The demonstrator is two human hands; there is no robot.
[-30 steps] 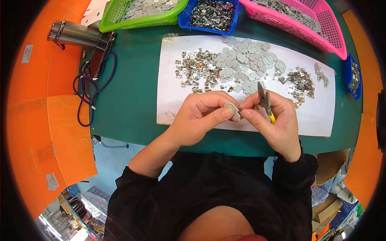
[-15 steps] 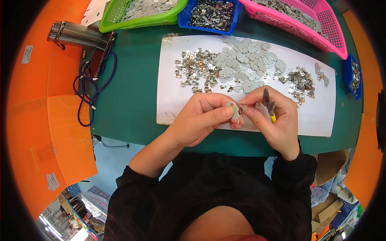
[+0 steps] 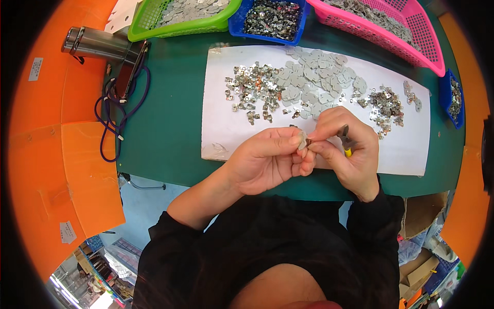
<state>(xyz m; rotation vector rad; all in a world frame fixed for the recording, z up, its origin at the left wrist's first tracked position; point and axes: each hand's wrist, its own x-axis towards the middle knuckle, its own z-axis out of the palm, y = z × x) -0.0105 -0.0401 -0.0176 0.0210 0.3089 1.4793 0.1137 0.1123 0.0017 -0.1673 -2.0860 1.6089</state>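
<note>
My left hand pinches a flat grey plate edge-on between thumb and forefinger, its other fingers curled below. My right hand meets it from the right, thumb and forefinger closed on a small brownish metal part against the plate. Tucked in the same right hand are pliers with dark jaws pointing up and a yellow handle, mostly hidden by the fingers. Both hands are over the near edge of a white board. Beyond them lies a pile of similar grey plates.
Small shiny metal clips lie left of the plates, darker metal parts to the right. At the back stand a green basket, a blue tray and a pink basket. A steel flask and purple cord are left.
My left hand has turned, so the plate now shows more edge-on and the palm faces up more. My right hand has shifted slightly, with the pliers still tucked in it.
</note>
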